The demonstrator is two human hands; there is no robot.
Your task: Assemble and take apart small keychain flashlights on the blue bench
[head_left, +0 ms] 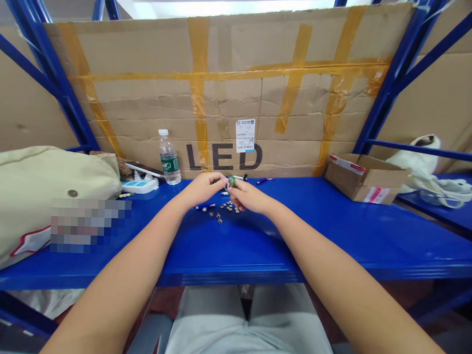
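Observation:
My left hand (210, 187) and my right hand (251, 194) meet fingertip to fingertip over the far middle of the blue tabletop. Both are closed in a pinch. A small green-and-silver piece (231, 182) shows at the right fingertips; its kind is too small to make out. Whatever lies between the left fingertips is mostly hidden. Just below the hands are several small round silver discs (230, 206), like button cells, and some tiny metal parts (219, 219). Close to the left hand lies a slim blue pen-like tube (205, 207). Behind the right hand sits another, purplish pen-like tube (264, 180).
A water bottle (169, 162) stands at the back left, beside a white power strip (140, 186) and a phone (144, 169). A cream bag (45, 186) covers the left side. An open cardboard box (364, 179) sits back right. Taped cardboard (231, 104) walls the rear.

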